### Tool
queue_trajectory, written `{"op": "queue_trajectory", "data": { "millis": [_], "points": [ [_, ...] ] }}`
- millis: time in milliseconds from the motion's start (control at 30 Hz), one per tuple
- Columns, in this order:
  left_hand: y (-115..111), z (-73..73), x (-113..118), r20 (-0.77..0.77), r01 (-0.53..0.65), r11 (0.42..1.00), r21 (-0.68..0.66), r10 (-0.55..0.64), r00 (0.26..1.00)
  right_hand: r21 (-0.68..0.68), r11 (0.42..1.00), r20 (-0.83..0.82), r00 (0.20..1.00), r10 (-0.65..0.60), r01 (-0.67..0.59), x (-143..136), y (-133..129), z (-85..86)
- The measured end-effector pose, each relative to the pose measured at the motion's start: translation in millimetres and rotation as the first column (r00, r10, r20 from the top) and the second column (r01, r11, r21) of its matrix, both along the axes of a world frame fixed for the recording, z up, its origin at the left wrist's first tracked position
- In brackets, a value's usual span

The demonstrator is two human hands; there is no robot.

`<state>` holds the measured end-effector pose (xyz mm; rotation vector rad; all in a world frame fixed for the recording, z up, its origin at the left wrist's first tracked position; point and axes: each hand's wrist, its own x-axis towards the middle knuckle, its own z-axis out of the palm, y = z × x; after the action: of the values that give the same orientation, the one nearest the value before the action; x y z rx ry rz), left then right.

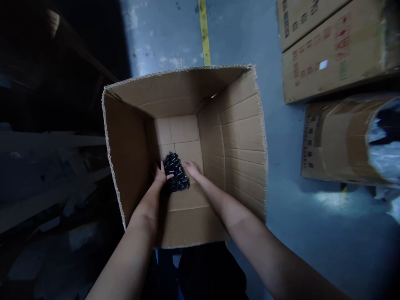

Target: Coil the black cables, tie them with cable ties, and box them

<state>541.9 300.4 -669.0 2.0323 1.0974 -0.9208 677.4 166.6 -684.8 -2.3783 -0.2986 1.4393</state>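
Both of my arms reach down into a deep, open cardboard box (242, 137). On its bottom lies a pile of small, shiny black parts (176, 171), too small to make out singly. My left hand (161, 174) rests against the left side of the pile, its fingers spread and the thumb over the edge of the parts. Just right of the pile is my right hand (191, 170), with its fingers pointing toward the parts; they look small and blurred, and whether they hold anything is not clear.
Closed cartons (331, 50) with printed sides stand at the upper right. Below them an open carton (340, 141) lies with plastic wrapping inside. A yellow line (204, 33) runs along the blue-grey floor (243, 33). Dark shelving (56, 139) stands at the left.
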Motion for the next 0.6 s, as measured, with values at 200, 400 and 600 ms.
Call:
{"op": "queue_trajectory", "data": {
  "millis": [200,400,600],
  "points": [
    [18,-3.4,2,0.018,-0.083,0.99,-0.118,0.086,0.996,-0.033,0.991,-0.072,0.989,-0.131,0.129,13,-23,3.8],
    [11,78.8,17,0.214,-0.262,0.959,-0.106,0.279,0.936,0.034,0.97,-0.137,0.962,-0.235,0.242,19,-19,63.2],
    [1,232.2,20,0.492,-0.306,0.911,-0.277,0.408,0.769,0.241,0.916,-0.198,0.94,-0.276,0.32,-1,-3,184.4]
  ]
}}
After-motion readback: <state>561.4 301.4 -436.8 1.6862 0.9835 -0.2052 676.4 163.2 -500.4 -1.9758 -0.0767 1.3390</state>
